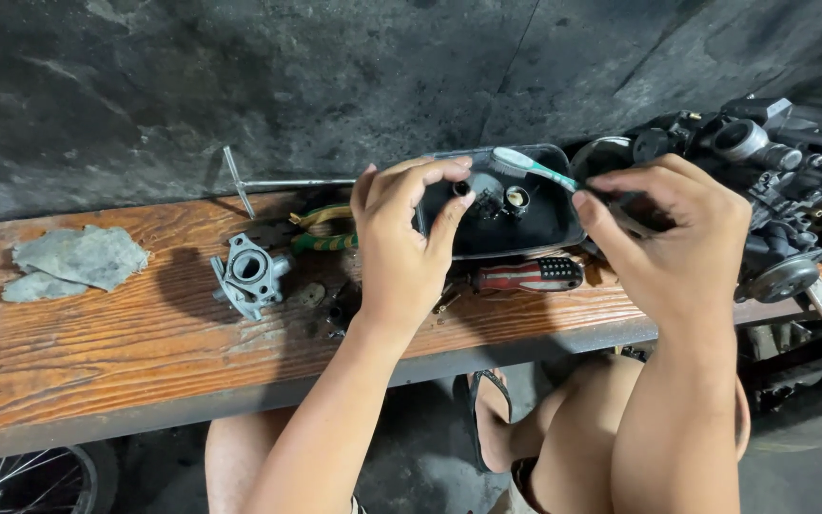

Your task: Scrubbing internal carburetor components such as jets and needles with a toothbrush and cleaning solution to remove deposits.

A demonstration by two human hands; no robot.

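Note:
My left hand (401, 238) pinches a small dark part (461, 188) between thumb and forefinger over a black plastic tray (554, 224) on a wooden bench. My right hand (673, 228) grips a green-and-white toothbrush (530, 168), its bristle head lying just right of the small part. Inside the tray sit a couple of small round metal pieces (517, 198).
A grey carburetor body (249, 273) rests left of my left hand, with green-handled pliers (321, 228) and a T-handle wrench (268, 184) behind it. A red-and-black screwdriver handle (530, 276) lies before the tray. Grey rags (73, 259) at far left; engine parts (782, 181) at right.

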